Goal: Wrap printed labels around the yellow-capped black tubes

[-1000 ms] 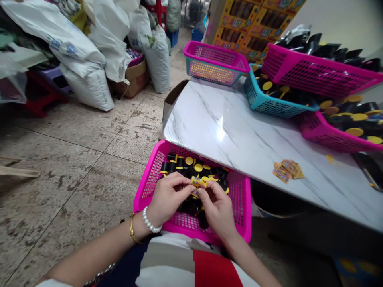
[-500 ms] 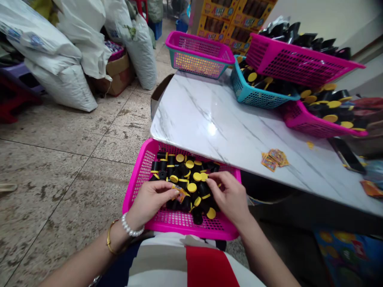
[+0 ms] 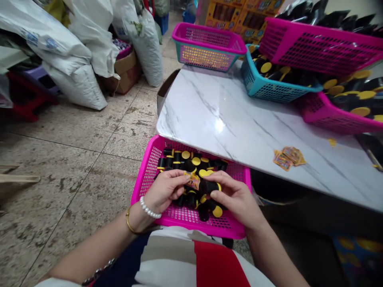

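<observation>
My left hand [image 3: 170,188] pinches a small orange printed sticker [image 3: 193,180] between thumb and fingertips. Close beside it, my right hand [image 3: 236,195] grips a black cylinder with a yellow cap [image 3: 208,186], tipped on its side with the cap end toward my right fingers. The sticker is at the cylinder's left end; I cannot tell whether they touch. Both hands are over a pink basket [image 3: 140,187] in front of me, which holds several more black pieces with yellow caps [image 3: 217,211]. Part of the pile is hidden by my hands.
A white marbled table [image 3: 203,107] begins just past the basket, with a small pile of orange stickers [image 3: 289,156] on it. Pink and teal baskets [image 3: 278,89] of black and yellow pieces stack at the back right. White sacks [image 3: 72,83] stand on the floor to the left.
My right hand has picked up a black, yellow-capped cylinder from the basket and brought it to the sticker. My left hand still holds the sticker. The whole view has shifted slightly.
</observation>
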Motion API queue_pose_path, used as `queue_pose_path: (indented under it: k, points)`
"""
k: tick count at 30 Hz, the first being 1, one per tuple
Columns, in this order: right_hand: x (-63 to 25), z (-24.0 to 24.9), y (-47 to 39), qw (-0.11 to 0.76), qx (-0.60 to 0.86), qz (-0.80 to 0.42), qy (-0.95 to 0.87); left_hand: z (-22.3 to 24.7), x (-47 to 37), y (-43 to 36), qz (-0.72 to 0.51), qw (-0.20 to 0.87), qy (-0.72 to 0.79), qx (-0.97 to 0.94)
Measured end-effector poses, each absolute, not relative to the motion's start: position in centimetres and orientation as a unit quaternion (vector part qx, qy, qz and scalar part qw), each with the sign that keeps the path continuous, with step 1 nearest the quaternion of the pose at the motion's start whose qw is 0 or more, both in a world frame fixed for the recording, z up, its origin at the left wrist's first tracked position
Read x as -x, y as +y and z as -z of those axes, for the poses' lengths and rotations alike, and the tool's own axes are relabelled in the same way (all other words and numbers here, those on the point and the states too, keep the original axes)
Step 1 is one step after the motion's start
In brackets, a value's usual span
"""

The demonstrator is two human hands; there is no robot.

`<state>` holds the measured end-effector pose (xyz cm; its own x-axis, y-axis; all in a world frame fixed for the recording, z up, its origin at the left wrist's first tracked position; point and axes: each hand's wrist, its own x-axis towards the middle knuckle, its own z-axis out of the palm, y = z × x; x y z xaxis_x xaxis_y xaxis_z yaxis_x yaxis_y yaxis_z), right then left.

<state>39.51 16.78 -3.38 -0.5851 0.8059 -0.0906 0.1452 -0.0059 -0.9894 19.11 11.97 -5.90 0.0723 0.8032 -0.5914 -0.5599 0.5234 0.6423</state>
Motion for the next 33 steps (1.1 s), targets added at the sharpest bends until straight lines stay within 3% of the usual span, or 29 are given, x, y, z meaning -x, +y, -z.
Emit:
queue_pose_path:
  k: [17, 26, 33]
  points:
    - [-38.3, 2.9, 17.4, 0.232, 0.392, -0.606, -0.652, 6.1, -19.5, 12.5, -0.474, 0.745, 0.458, -0.103]
    - [-38.1, 2.8, 17.1, 0.22, 0.392, -0.476, -0.756, 6.1, -19.6, 12.4, -0.471, 0.741, 0.462, -0.122]
    - [-37.8, 3.1, 16.5, 0.27, 0.424, -0.353, -0.789, 6.2, -19.7, 12.3, -0.479, 0.738, 0.462, -0.108]
